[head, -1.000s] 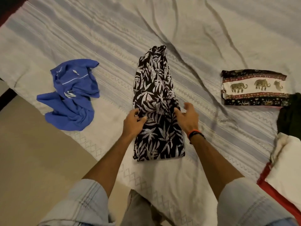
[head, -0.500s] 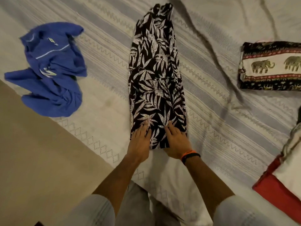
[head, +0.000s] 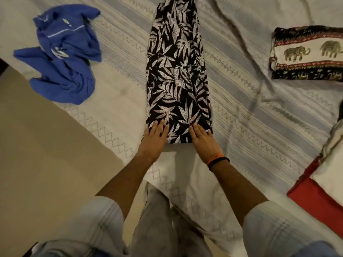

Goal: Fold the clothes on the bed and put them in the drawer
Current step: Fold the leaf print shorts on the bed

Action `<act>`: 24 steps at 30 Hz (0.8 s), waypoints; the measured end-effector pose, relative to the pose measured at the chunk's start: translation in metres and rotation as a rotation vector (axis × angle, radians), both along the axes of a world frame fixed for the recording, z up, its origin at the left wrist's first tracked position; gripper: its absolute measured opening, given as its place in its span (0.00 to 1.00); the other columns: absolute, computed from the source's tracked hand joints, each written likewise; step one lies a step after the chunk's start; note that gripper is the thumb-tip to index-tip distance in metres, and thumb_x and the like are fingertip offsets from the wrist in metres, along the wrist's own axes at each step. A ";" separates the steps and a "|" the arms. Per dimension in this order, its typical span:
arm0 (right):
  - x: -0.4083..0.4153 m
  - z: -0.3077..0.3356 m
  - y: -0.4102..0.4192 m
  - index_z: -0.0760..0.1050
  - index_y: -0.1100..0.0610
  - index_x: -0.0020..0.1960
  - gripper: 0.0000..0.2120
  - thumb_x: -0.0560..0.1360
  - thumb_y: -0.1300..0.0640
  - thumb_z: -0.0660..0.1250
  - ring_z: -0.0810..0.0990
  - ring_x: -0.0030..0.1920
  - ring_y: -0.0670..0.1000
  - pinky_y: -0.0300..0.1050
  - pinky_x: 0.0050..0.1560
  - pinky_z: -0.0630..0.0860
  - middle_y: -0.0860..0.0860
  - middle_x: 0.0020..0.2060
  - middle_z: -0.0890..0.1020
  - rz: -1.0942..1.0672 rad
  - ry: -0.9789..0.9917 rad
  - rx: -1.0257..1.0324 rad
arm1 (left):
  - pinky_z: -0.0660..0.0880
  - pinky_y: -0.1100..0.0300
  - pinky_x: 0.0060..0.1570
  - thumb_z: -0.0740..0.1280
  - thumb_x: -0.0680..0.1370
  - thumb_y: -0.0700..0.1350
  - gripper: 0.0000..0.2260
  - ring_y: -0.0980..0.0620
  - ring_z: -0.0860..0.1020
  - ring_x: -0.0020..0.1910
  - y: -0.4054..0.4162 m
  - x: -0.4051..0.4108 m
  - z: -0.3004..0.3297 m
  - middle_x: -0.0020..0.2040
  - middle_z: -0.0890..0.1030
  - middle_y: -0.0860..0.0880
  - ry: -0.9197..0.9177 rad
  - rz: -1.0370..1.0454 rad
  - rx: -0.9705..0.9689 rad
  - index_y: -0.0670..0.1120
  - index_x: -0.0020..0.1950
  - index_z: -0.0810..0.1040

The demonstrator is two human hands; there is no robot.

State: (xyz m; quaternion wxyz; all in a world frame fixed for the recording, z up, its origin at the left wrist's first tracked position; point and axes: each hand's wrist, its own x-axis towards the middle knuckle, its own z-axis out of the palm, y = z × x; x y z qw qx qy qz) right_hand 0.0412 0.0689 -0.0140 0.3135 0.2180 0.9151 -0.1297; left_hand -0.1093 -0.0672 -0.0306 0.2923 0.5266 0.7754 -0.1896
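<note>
Both hands lie flat, fingers straight, on the near end of the leaf-print garment (head: 178, 75); the left hand (head: 154, 140) presses its left corner, the right hand (head: 204, 143) its right. The garment stretches long and narrow on the bed (head: 241, 101).

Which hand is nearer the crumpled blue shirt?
Left. The left hand lies flat on the leaf-print garment's near end, on the side facing the blue shirt; the right hand lies farther away.

both my arms reach forward, forearms bare, sleeves rolled to the elbows. my left hand (head: 155, 139) lies flat, palm down, fingers straight and slightly spread. my right hand (head: 203, 141) lies flat too, fingers together, with bands round the wrist.
</note>
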 end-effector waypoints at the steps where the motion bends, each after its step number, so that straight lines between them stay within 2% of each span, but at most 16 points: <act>1: 0.008 0.010 -0.004 0.42 0.62 0.80 0.31 0.81 0.70 0.52 0.47 0.80 0.58 0.61 0.77 0.56 0.60 0.80 0.47 0.011 0.009 0.008 | 0.44 0.40 0.77 0.66 0.76 0.33 0.44 0.38 0.39 0.79 -0.003 0.006 0.012 0.80 0.37 0.40 0.007 -0.005 0.004 0.42 0.80 0.38; 5: 0.035 0.041 -0.016 0.49 0.61 0.80 0.28 0.82 0.67 0.52 0.56 0.78 0.58 0.57 0.75 0.63 0.60 0.79 0.55 0.008 0.057 0.023 | 0.45 0.41 0.76 0.64 0.77 0.32 0.40 0.39 0.42 0.79 -0.020 0.033 0.045 0.81 0.41 0.41 -0.043 0.003 0.005 0.43 0.81 0.41; 8: 0.070 0.071 -0.041 0.59 0.61 0.77 0.24 0.82 0.67 0.54 0.67 0.72 0.60 0.56 0.67 0.72 0.59 0.73 0.66 0.018 0.071 0.034 | 0.47 0.41 0.76 0.63 0.78 0.33 0.39 0.39 0.44 0.79 -0.050 0.067 0.071 0.81 0.44 0.42 -0.070 0.000 0.016 0.44 0.81 0.43; 10: 0.089 0.084 -0.055 0.62 0.60 0.75 0.23 0.81 0.67 0.54 0.71 0.69 0.59 0.57 0.64 0.74 0.58 0.71 0.70 0.028 0.072 0.033 | 0.49 0.42 0.77 0.63 0.78 0.33 0.37 0.40 0.46 0.79 -0.067 0.085 0.082 0.81 0.45 0.42 -0.104 0.013 0.017 0.44 0.81 0.45; 16: 0.148 0.124 -0.097 0.67 0.57 0.73 0.21 0.81 0.64 0.55 0.75 0.65 0.60 0.56 0.64 0.74 0.57 0.67 0.75 0.063 0.021 0.039 | 0.52 0.43 0.76 0.62 0.77 0.32 0.36 0.42 0.50 0.79 -0.120 0.148 0.120 0.81 0.49 0.42 -0.155 0.015 -0.008 0.45 0.81 0.47; 24: 0.171 0.145 -0.114 0.70 0.56 0.72 0.22 0.79 0.65 0.57 0.75 0.63 0.60 0.53 0.63 0.73 0.60 0.64 0.76 0.042 0.005 0.014 | 0.57 0.49 0.76 0.64 0.76 0.33 0.35 0.44 0.57 0.78 -0.142 0.173 0.143 0.80 0.57 0.43 -0.232 0.072 0.016 0.44 0.80 0.54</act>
